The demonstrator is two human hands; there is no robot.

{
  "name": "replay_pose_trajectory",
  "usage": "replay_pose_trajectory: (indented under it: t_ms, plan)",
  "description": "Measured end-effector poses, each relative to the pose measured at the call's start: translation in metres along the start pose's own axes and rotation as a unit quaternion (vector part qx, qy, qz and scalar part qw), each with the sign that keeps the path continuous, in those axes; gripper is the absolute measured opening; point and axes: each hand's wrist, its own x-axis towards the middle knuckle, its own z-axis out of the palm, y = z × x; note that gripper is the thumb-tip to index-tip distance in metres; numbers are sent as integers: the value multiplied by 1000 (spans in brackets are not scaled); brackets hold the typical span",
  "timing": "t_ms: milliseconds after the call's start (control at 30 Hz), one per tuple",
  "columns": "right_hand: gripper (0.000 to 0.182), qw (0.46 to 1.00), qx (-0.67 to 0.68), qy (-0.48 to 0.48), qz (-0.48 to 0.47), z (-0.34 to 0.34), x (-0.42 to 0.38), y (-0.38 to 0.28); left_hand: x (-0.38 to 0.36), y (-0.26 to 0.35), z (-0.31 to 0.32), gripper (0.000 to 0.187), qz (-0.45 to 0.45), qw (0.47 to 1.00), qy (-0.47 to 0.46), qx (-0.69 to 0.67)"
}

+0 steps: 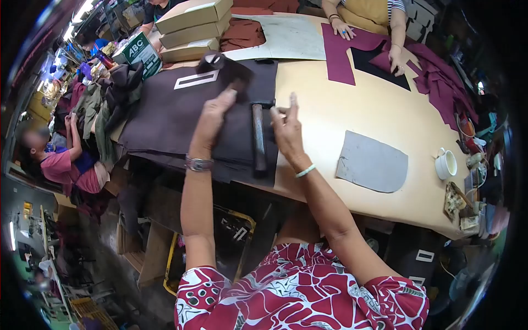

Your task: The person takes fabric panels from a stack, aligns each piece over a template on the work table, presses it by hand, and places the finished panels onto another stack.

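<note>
My left hand [215,115] is closed on a dark brown fabric piece [239,74], blurred by motion, raised over a stack of dark brown fabric [165,118]. On that stack, left of the raised piece, lies a white rectangular frame shape [196,80]. My right hand [288,125] is over the pale tabletop beside the stack's right edge, index finger stretched out, with nothing visible in it. Between my hands a hammer [259,137] rests on the dark fabric, its head toward the far side.
A grey rounded pattern piece [373,161] and a white cup [445,164] are on the table [308,82]. Across it, a person's hands touch maroon fabric [338,60]. Cardboard boxes [190,33] are stacked at the far left. Another person in pink [60,165] sits at left.
</note>
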Motion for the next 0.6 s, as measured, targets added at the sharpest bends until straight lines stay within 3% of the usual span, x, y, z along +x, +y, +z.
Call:
replay_pose_trajectory:
  t_ms: [67, 100, 133, 167, 267, 433, 600]
  plan:
    - [89, 992, 120, 16, 39, -17, 3, -15, -12, -13, 24, 39, 42, 984, -55, 165]
    - [96, 991, 124, 3, 46, -28, 4, -25, -21, -21, 35, 39, 50, 972, -79, 214]
    - [95, 1000, 19, -4, 16, -37, 3, -33, -29, -32, 45, 33, 72, 966, -103, 227]
    - [94, 996, -87, -12, -14, -44, 3, -35, -36, -39, 54, 32, 63, 963, -131, 227]
    - [87, 976, -217, -15, -1, -66, 8, -24, -62, -41, 85, 30, 68, 955, -161, 240]
    - [74, 974, -209, 87, -3, -126, -12, -10, -95, -44, 145, 31, 84, 959, -197, 184]
    - [65, 951, -261, 164, -11, -214, -60, 4, -123, -44, 220, 35, 109, 922, -315, 199]
